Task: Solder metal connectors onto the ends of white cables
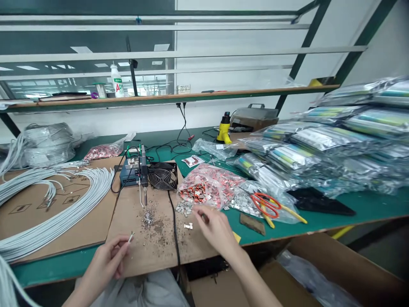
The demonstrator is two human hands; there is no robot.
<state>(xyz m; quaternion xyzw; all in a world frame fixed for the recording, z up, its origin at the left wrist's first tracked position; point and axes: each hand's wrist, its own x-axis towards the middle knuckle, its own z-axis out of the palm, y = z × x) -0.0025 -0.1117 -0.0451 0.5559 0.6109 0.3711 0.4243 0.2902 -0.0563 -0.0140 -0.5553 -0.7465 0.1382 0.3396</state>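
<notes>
Pinched between the fingertips of my left hand [115, 258] is the end of a thin white cable [130, 238], with dark wire tips at its end. My right hand [215, 230] is at the right edge of the cardboard sheet, beside a small pile of metal connector shells [183, 208]. Its thumb and index finger come together, and I cannot make out what is between them. Two small white connectors [188, 226] lie just left of that hand. A soldering iron [145, 175] stands upright in front of me, tip down over grey solder bits [148, 218].
Behind the iron are a blue soldering station [129, 172] and a black fan [162, 175]. A bag of red-and-white parts [211, 183] sits right of them, near orange-handled scissors [266, 204]. White cable bundles [92, 200] lie left. Bagged packs [322, 136] pile up right.
</notes>
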